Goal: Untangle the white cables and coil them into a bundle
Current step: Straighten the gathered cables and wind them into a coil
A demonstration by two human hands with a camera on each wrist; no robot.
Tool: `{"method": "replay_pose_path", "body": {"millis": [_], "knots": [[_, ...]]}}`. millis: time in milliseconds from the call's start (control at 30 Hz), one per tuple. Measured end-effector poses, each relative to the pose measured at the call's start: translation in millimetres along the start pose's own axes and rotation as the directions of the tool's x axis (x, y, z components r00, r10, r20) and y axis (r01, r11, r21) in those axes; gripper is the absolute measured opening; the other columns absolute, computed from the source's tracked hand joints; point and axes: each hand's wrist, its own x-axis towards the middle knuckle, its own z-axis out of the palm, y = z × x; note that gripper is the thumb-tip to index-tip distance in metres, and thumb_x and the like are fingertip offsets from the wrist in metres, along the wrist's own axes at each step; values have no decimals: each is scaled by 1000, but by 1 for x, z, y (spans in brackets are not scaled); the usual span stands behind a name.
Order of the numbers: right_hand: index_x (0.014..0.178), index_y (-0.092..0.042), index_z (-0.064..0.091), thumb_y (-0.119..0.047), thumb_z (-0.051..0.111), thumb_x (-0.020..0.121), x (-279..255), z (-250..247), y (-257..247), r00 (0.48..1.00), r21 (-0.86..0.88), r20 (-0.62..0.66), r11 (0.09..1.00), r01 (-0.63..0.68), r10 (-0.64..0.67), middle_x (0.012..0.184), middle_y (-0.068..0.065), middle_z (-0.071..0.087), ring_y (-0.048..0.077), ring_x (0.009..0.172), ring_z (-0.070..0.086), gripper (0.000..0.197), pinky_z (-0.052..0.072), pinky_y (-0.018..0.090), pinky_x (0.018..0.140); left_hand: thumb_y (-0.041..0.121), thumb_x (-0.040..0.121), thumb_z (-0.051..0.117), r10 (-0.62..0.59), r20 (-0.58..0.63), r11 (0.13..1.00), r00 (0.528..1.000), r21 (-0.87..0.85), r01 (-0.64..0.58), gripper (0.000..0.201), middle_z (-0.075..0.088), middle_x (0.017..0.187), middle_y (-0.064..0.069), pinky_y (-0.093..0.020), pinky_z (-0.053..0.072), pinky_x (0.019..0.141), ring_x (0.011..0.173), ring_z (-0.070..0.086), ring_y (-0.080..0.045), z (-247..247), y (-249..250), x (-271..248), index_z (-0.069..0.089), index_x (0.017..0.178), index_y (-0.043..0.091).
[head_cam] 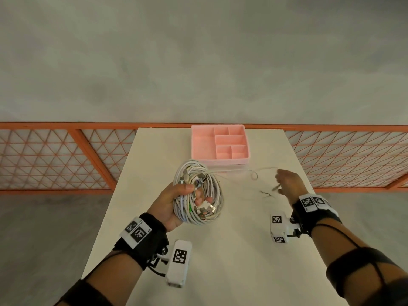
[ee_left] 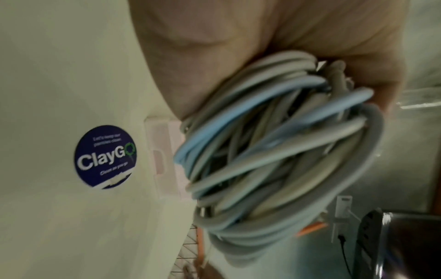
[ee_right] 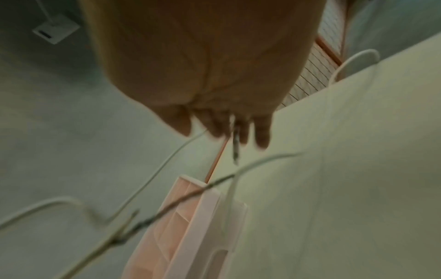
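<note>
A thick coil of white cables (head_cam: 199,191) with several metal plugs sticking out sits in my left hand (head_cam: 176,202), fingers curled through the ring and thumb on top, above the table. The left wrist view shows the coil (ee_left: 274,160) against my palm. One loose strand (head_cam: 242,170) runs right from the coil, makes a small loop, and reaches my right hand (head_cam: 284,184). That hand pinches the strand's plug end (head_cam: 275,187). In the right wrist view the plug (ee_right: 235,149) pokes out between the fingers (ee_right: 261,136).
A pink divided tray (head_cam: 198,146) stands at the far middle of the white table (head_cam: 231,250), just behind the coil. A thin dark squiggle (head_cam: 265,193) lies left of my right hand. An orange mesh railing (head_cam: 55,160) runs behind the table.
</note>
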Motion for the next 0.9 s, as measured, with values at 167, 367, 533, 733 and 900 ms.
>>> {"method": "replay_pose_path", "body": {"millis": [167,367,533,733,900], "knots": [[131,-11,56,-16,44,101,8,-24,6,982,-896,33,429,111,-186,137,-1,57,16,123,56,33,47,27,99,26,61,89,45,-13,998,999,-34,-45,33,57,63,-9,-39,52,98,79,66,-28,-7,8,0,65,69,4],[127,-8,60,-16,49,94,7,-22,4,994,-848,-108,524,-80,-22,135,15,56,34,122,54,36,45,40,103,27,57,90,16,-54,999,998,-43,-19,35,58,63,-9,-40,50,103,86,68,-30,-6,11,3,66,68,4],[80,-15,68,-24,52,83,-5,0,-19,987,-853,24,512,103,-158,97,9,68,30,85,57,18,42,43,95,24,61,87,-6,-24,1000,1000,13,6,32,58,64,-9,-47,41,109,68,66,-22,4,5,10,65,74,5],[121,-24,63,-44,53,91,-75,55,-70,679,-132,497,726,675,-540,126,-9,62,6,116,56,38,42,23,99,26,57,89,-33,-26,999,999,32,34,32,59,64,-7,-41,55,94,73,67,-23,13,-3,15,70,75,7],[122,-18,63,-35,68,90,-82,79,-72,583,-116,722,766,632,-372,114,1,69,16,107,65,37,50,42,101,24,66,84,-17,9,1000,1000,4,17,26,60,66,-6,-42,46,103,68,66,-18,12,2,12,71,80,6]]}}
